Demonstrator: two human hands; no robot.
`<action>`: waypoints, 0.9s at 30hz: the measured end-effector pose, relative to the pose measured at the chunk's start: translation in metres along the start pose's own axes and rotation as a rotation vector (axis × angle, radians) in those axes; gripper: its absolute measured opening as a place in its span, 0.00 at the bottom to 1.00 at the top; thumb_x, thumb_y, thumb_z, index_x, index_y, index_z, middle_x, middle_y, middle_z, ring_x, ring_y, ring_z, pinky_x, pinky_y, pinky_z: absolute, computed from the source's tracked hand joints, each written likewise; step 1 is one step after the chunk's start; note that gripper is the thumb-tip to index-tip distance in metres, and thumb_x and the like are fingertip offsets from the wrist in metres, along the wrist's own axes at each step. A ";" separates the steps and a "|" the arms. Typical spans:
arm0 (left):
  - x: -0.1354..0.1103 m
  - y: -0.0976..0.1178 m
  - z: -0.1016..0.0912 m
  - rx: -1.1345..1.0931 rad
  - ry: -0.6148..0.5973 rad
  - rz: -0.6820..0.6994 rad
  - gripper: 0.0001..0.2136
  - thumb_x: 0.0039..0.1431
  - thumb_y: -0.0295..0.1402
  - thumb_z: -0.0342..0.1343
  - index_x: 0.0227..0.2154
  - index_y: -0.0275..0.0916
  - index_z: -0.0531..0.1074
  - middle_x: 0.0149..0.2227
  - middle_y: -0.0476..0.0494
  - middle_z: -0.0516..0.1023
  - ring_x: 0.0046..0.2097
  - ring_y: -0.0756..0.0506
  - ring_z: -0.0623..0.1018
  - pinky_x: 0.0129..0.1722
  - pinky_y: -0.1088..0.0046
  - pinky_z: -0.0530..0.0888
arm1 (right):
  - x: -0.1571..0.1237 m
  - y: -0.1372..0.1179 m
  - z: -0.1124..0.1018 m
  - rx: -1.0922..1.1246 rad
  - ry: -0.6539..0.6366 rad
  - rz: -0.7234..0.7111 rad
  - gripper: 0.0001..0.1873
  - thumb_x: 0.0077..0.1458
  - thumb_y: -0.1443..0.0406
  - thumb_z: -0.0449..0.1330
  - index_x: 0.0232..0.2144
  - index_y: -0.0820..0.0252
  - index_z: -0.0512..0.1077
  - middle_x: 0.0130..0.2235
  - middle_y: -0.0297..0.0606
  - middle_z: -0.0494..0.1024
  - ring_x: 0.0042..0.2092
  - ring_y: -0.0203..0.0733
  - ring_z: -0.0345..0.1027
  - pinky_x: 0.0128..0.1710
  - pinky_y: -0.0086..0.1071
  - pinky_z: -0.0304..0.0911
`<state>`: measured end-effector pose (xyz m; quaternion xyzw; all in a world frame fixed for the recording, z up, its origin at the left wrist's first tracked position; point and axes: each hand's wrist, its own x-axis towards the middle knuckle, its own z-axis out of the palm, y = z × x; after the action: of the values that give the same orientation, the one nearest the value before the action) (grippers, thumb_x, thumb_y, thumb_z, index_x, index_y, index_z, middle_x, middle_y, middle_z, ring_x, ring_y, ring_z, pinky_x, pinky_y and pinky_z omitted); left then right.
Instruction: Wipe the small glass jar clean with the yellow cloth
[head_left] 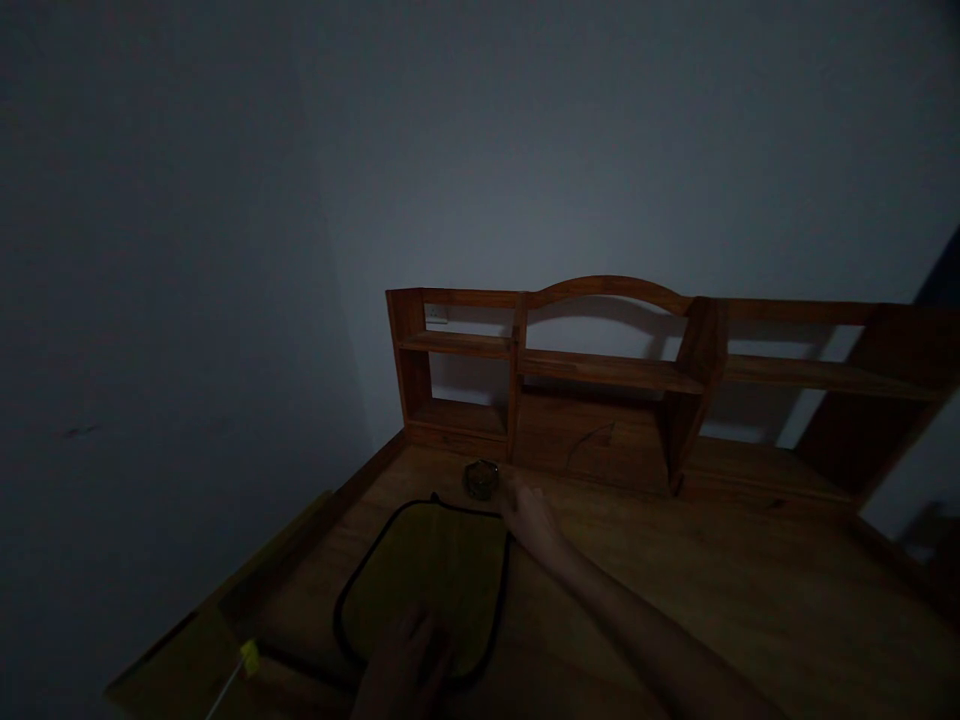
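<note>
In dim light, a yellow-green flat piece (442,560) with a black border lies on the wooden desk. A small black tab sticks up at its far edge. My left hand (405,660) rests on the near part of it, fingers apart and somewhat blurred. Reaching in from the right, my right hand (534,525) is at the far right corner of this piece. Its fingers are bent, and the dark hides whether they grip the border. Just left of those fingertips sits a small dark, glassy round dish (481,480); contact with it cannot be made out.
A wooden shelf unit (607,370) with several compartments stands along the back of the desk (735,570), against a pale wall (525,150). A socket (436,314) shows behind its left section. At the lower left is a thin white stick with a yellow end (250,657).
</note>
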<state>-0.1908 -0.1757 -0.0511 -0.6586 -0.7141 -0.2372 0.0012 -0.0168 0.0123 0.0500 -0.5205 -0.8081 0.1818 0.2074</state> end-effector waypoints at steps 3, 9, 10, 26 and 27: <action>0.004 0.004 0.008 0.022 0.009 -0.059 0.16 0.54 0.38 0.53 0.44 0.39 0.74 0.49 0.36 0.75 0.51 0.38 0.75 0.49 0.63 0.73 | -0.039 0.023 -0.013 0.093 0.052 -0.067 0.23 0.59 0.61 0.50 0.56 0.57 0.64 0.42 0.43 0.80 0.41 0.46 0.75 0.39 0.32 0.63; 0.031 0.021 0.025 0.143 -0.026 -0.073 0.25 0.52 0.38 0.55 0.52 0.30 0.68 0.53 0.26 0.70 0.54 0.33 0.71 0.52 0.57 0.69 | -0.107 0.068 -0.025 0.176 0.037 -0.106 0.20 0.60 0.58 0.46 0.45 0.56 0.74 0.39 0.42 0.81 0.36 0.46 0.75 0.36 0.33 0.65; 0.036 0.023 0.024 0.144 -0.072 -0.059 0.24 0.52 0.37 0.54 0.51 0.32 0.69 0.53 0.27 0.70 0.53 0.34 0.72 0.51 0.58 0.69 | -0.116 0.073 -0.027 0.185 0.041 -0.091 0.20 0.60 0.57 0.47 0.42 0.56 0.75 0.39 0.42 0.81 0.38 0.47 0.75 0.37 0.33 0.66; 0.072 0.145 0.026 -0.418 -0.057 -0.001 0.14 0.58 0.29 0.45 0.44 0.37 0.69 0.49 0.35 0.72 0.54 0.39 0.71 0.51 0.62 0.70 | -0.177 0.099 -0.064 0.672 0.202 0.293 0.23 0.56 0.48 0.52 0.38 0.58 0.76 0.41 0.42 0.80 0.43 0.50 0.73 0.43 0.35 0.67; 0.072 0.165 0.027 -0.478 -0.063 0.011 0.13 0.59 0.29 0.44 0.44 0.37 0.69 0.50 0.34 0.72 0.55 0.38 0.70 0.52 0.61 0.69 | -0.176 0.097 -0.063 0.698 0.216 0.304 0.23 0.55 0.48 0.54 0.39 0.58 0.76 0.42 0.43 0.80 0.45 0.50 0.73 0.44 0.36 0.67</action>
<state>-0.0363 -0.0953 0.0031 -0.6511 -0.6339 -0.3788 -0.1755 0.1560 -0.1058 0.0286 -0.5485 -0.5850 0.4183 0.4265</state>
